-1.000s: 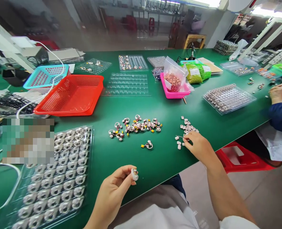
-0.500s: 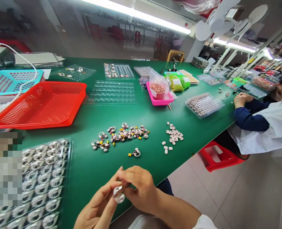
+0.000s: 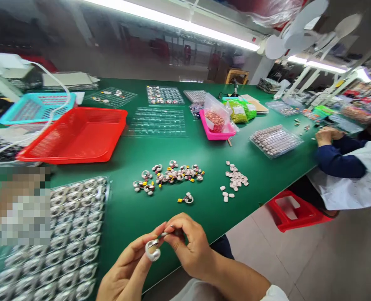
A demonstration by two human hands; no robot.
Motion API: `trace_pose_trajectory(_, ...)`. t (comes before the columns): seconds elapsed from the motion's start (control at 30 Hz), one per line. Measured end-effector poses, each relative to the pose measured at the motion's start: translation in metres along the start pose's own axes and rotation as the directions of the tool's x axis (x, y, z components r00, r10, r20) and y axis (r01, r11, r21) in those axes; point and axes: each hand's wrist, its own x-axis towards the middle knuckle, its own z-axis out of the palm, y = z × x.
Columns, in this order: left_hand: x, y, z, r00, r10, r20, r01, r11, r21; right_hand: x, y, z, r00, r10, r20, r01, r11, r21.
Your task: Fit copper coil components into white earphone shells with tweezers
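Near the front edge of the table, my left hand (image 3: 130,265) pinches a white C-shaped earbud shell (image 3: 152,251) between thumb and fingers. Close against its far side is my right hand (image 3: 190,244), fingers closed on a small thin piece with a dark tip that I cannot make out. Just beyond the hands lies a single white curved earbud part (image 3: 189,198) with a yellow tab. Behind it spreads a pile of similar earbud parts (image 3: 173,175) with yellow tabs and dark bits. Several small white rounded pads (image 3: 237,179) lie to the right.
At left stands a clear tray (image 3: 108,196) filled with white curved shells. Behind it are a red basket (image 3: 79,156) and a turquoise basket (image 3: 31,119). A pink basket (image 3: 218,136) holds bagged parts. A filled tray (image 3: 276,141) and a co-worker's hands (image 3: 328,136) are at right.
The view has shifted, so the table's things appear farther right. In my left hand the shell has turned, its C-shape now showing. My right fingers have moved slightly away from it.
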Motion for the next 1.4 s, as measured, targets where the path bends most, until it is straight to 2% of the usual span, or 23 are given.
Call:
trace_pose_trajectory(0.17, -0.004, 0.004, 0.006, 0.994, 0.087, 0.067, -0.080, 0.991, -0.104, 0.002, -0.002, -0.009, 0.994, -0.055, 0.097, 0.060, 0.997, -0.048)
trace_pose_trajectory(0.33, 0.000, 0.003, 0.006, 0.990, 0.099, 0.101, -0.076, 0.974, -0.213, 0.002, 0.000, -0.015, 0.982, -0.110, 0.155, 0.119, 0.992, -0.048)
trace_pose_trajectory(0.43, 0.002, 0.002, 0.004, 0.988, 0.075, 0.134, -0.035, 0.960, -0.277, 0.001, 0.000, -0.015, 0.985, -0.047, 0.168, 0.042, 0.999, 0.031)
trace_pose_trajectory(0.53, 0.004, 0.002, 0.003, 0.992, 0.050, 0.116, -0.014, 0.956, -0.292, 0.001, 0.002, -0.014, 0.976, 0.102, 0.192, -0.143, 0.967, 0.212)
trace_pose_trajectory(0.67, 0.006, 0.000, 0.003, 0.996, 0.034, 0.080, -0.011, 0.964, -0.266, 0.005, 0.002, -0.012, 0.931, 0.246, 0.268, -0.346, 0.828, 0.442)
trace_pose_trajectory(0.8, 0.004, -0.001, 0.004, 0.996, 0.065, 0.067, -0.049, 0.973, -0.224, 0.009, 0.001, -0.009, 0.904, 0.297, 0.308, -0.421, 0.743, 0.520)
trace_pose_trajectory(1.1, -0.002, 0.006, 0.009, 0.967, 0.256, -0.010, -0.255, 0.966, 0.049, 0.013, 0.000, -0.007, 0.891, 0.318, 0.324, -0.448, 0.733, 0.512)
trace_pose_trajectory(1.4, -0.005, -0.001, 0.007, 0.940, 0.340, -0.008, -0.332, 0.923, 0.193, 0.010, 0.002, -0.002, 0.906, 0.339, 0.253, -0.423, 0.725, 0.543)
